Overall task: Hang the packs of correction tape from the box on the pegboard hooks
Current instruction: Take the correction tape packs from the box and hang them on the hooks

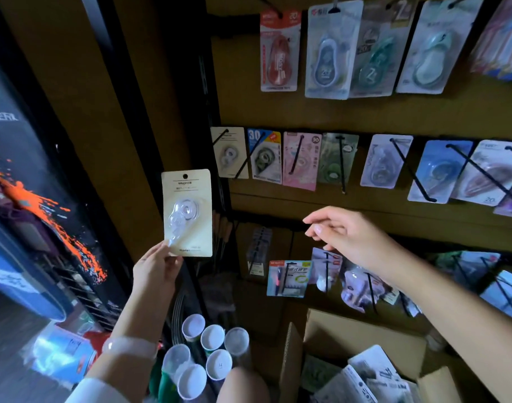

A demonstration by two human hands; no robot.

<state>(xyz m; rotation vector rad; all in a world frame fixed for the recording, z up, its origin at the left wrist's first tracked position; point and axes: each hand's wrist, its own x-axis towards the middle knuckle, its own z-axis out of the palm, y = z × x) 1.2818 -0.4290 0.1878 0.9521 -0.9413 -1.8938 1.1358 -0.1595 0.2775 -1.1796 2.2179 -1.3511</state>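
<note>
The pack of correction tape is held upright in the air, left of the pegboard, its printed face toward the camera and its round hanging hole at the top. It is a cream card with a clear plastic bubble over the tape, so it is probably light and fairly stiff, though the card could bend or crease if squeezed hard. The left hand pinches its lower left corner between thumb and fingers; that grip leaves the hole free, and a hold on the card edge rather than the slick bubble looks the safer one. The right hand hovers in front of the board with fingers loosely spread, holding nothing. A matching cream pack already hangs on the leftmost hook of the middle row, likely the target. Lower right, the open cardboard box holds more packs. White-capped tubes stand near the left wrist.
</note>
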